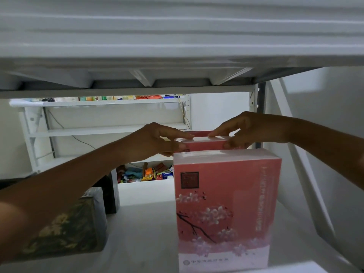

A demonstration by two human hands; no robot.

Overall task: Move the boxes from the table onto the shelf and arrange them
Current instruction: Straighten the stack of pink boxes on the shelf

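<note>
The rear pink box [204, 143] is held over the shelf [145, 223] at 12 o'clock of the front pink box [226, 209], close behind it. Whether its base rests yet is hidden. To seat it well, I would square it with the front box's back face, both ends even, and release only once it sits flat. It lies between the 2 hands: the left hand [157, 139] pinches its 9 o'clock end, the right hand [250, 130] its 3 o'clock end — fingers over the top, thumbs on the near face. A green patterned box [65, 229] stands at 9 o'clock — well apart.
</note>
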